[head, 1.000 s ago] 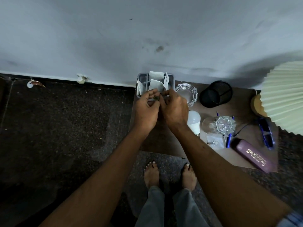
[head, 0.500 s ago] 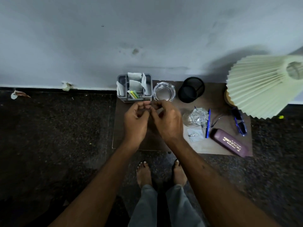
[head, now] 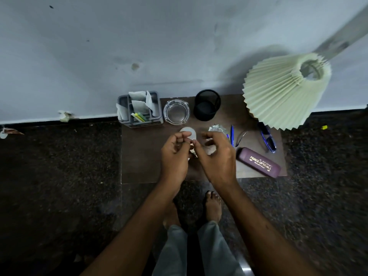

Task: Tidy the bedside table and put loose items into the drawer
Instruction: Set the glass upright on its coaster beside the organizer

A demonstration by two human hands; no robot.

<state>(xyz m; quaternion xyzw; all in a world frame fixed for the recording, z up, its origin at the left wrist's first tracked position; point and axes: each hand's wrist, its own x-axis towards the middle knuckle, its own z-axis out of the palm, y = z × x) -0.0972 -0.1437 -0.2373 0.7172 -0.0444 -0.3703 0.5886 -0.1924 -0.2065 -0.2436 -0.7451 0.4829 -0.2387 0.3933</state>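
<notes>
The dark brown bedside table (head: 139,156) stands against the wall. My left hand (head: 174,154) and my right hand (head: 218,156) hover close together over its middle, above a white light bulb (head: 188,132) lying on the top. My left fingers are curled, and I cannot tell whether something small sits in them. My right thumb and forefinger are apart with nothing in them. A crumpled clear wrapper (head: 216,128), a blue pen (head: 232,134), blue glasses (head: 267,139) and a purple glasses case (head: 258,162) lie loose to the right. No drawer shows.
Along the back edge stand a grey organizer (head: 121,101) with papers and green markers, a glass ashtray (head: 176,111) and a black mesh cup (head: 207,105). A pleated lamp shade (head: 278,92) overhangs the back right corner. My bare feet stand before the table.
Both hands have drawn back from the grey organizer to the middle of the table, and they have parted slightly. The view has tilted up and taken in more of the lamp.
</notes>
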